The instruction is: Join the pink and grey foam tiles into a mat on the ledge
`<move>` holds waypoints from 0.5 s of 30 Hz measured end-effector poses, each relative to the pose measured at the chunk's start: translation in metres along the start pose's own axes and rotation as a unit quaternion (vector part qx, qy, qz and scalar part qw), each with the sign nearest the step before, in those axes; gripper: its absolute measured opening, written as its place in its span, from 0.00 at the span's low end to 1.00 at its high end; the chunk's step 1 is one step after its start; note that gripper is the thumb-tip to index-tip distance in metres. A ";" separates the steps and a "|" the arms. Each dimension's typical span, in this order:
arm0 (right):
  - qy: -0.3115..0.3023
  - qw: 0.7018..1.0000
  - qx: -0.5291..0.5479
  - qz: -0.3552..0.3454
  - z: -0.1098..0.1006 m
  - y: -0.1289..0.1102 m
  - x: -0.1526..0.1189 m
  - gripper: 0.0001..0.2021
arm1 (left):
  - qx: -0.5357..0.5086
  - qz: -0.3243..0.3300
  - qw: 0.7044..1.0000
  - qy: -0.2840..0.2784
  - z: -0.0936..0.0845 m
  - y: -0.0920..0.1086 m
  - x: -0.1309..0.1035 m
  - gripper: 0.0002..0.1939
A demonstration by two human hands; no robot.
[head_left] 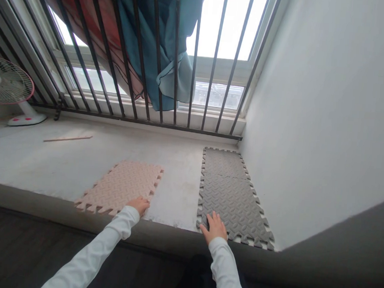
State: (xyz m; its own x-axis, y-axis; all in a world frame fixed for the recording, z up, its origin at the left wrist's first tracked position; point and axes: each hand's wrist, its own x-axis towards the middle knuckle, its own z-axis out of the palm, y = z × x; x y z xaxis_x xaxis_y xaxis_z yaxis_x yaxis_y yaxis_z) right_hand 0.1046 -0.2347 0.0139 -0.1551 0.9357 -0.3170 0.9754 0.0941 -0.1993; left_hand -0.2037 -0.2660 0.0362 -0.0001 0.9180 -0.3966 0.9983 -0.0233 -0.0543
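Note:
A pink interlocking foam mat (125, 183) lies askew on the pale ledge, its near edge reaching the ledge's front rim. My left hand (140, 204) is at the near right corner of this mat, fingers bent over its toothed edge; the thumb is hidden. To the right, grey foam mats (229, 196) lie flat, two pieces joined along a seam and running beside the wall. My right hand (216, 228) rests on the near end of the grey mats with its fingers spread. A strip of bare ledge separates pink from grey.
Dark metal railing (160, 123) runs along the back, with blue and pink cloth (153, 39) hanging at the window behind it. A white fan (28, 115) stands at far left near a thin stick (68, 139). The white wall (331, 106) bounds the right side.

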 end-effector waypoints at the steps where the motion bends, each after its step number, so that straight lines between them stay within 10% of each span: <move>1: -0.002 1.000 -0.002 0.000 0.000 0.000 -0.001 0.27 | 0.004 0.003 1.000 -0.003 0.001 -0.001 0.001 0.17; 10: 0.088 0.990 0.108 -0.013 -0.021 -0.015 -0.016 0.21 | -0.007 0.003 1.000 0.006 0.010 -0.004 0.007 0.18; 12: 0.206 0.946 0.225 -0.111 -0.056 -0.030 -0.048 0.16 | -0.006 0.006 1.000 0.005 0.010 -0.004 0.008 0.17; 15: 0.348 0.799 0.357 -0.337 -0.124 -0.054 -0.129 0.11 | -0.017 0.008 1.000 0.024 0.015 -0.006 0.012 0.16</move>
State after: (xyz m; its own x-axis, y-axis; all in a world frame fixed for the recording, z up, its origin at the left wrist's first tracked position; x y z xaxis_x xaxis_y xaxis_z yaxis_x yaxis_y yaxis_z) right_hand 0.0910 -0.3183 0.1809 -0.2397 0.7410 0.6273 0.3306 0.6698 -0.6649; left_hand -0.2106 -0.2611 0.0185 0.0186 0.9352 -0.3536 0.9995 -0.0263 -0.0171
